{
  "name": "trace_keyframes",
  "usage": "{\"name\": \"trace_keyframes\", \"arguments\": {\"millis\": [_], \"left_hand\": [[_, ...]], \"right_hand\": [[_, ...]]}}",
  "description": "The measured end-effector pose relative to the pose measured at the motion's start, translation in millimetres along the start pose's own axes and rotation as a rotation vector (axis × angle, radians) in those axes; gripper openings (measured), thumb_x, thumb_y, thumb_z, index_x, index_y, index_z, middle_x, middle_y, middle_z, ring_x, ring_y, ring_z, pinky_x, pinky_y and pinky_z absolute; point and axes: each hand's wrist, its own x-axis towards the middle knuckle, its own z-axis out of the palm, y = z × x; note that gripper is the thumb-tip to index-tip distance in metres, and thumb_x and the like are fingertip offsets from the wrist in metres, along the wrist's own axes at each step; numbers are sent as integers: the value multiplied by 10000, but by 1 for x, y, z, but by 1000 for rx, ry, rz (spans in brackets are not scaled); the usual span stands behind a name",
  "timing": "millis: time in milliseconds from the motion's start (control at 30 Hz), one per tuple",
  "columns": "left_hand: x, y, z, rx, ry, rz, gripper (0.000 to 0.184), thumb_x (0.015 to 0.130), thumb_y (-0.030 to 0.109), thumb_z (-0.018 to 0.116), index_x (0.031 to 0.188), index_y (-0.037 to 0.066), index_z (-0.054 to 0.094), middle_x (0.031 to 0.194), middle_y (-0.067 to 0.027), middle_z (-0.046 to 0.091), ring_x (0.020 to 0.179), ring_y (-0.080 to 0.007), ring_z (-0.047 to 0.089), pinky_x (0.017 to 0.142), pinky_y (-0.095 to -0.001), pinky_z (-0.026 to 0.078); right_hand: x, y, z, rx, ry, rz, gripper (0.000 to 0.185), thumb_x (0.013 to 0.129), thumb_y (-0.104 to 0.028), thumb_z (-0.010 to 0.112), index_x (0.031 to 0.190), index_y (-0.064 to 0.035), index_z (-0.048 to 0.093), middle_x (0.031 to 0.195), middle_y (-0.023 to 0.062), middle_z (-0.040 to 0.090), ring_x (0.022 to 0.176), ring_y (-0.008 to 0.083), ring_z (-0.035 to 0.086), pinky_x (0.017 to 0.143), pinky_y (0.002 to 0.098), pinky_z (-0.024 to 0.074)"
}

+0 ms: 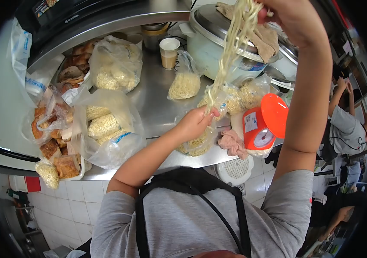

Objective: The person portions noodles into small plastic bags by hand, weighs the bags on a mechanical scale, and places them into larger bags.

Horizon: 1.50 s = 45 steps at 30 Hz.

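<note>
A long bundle of pale noodles is stretched between my two hands. My right hand, raised high at the top, is closed round its upper part. Lower down, my left hand pinches the lower end above several bags of noodles. A red kitchen scale with a round red pan stands right of my left hand. Between them lies a pink cloth. Another knotted bag of noodles rests on the steel table behind my left hand.
Large noodle bags and browned food pieces are at the left. A paper cup stands near the back beside a big lidded pot with a brown cloth. Other people are at the far right.
</note>
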Motion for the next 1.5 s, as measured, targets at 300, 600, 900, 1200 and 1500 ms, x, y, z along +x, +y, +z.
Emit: {"name": "trace_keyframes", "arguments": {"millis": [300,600,900,1200,1500], "left_hand": [[-17,-45,17,938,-241,-411,262,725,145,517,954,26,565,923,-163,594,889,-320,563,772,-389,441],[-1,32,-45,617,-310,-262,442,689,443,591,853,33,605,893,-181,592,862,-281,574,734,-346,441],[121,-8,-117,598,564,-506,480,719,383,567,985,-16,555,947,-221,584,916,-323,566,776,-374,436],[129,-59,-137,366,718,-296,188,682,169,533,762,10,596,794,-203,604,776,-335,586,686,-394,453],[62,-14,-98,543,777,-27,249,703,209,611,847,29,515,727,-101,550,683,-207,545,584,-316,428]], "right_hand": [[69,5,-37,192,221,-152,58,818,-31,481,760,-30,489,641,27,511,536,98,510,525,258,485],[122,69,-19,255,242,30,43,790,-18,508,752,-2,497,634,78,516,548,158,532,525,302,491],[113,149,56,395,122,298,92,821,-70,501,901,-28,520,737,49,575,613,118,560,570,253,498],[79,211,125,-133,-337,551,173,775,-104,525,936,-58,568,776,58,600,637,130,581,540,281,479],[-16,207,94,-43,-527,148,286,714,-121,599,984,-32,569,790,34,599,725,95,538,681,229,439]]}}
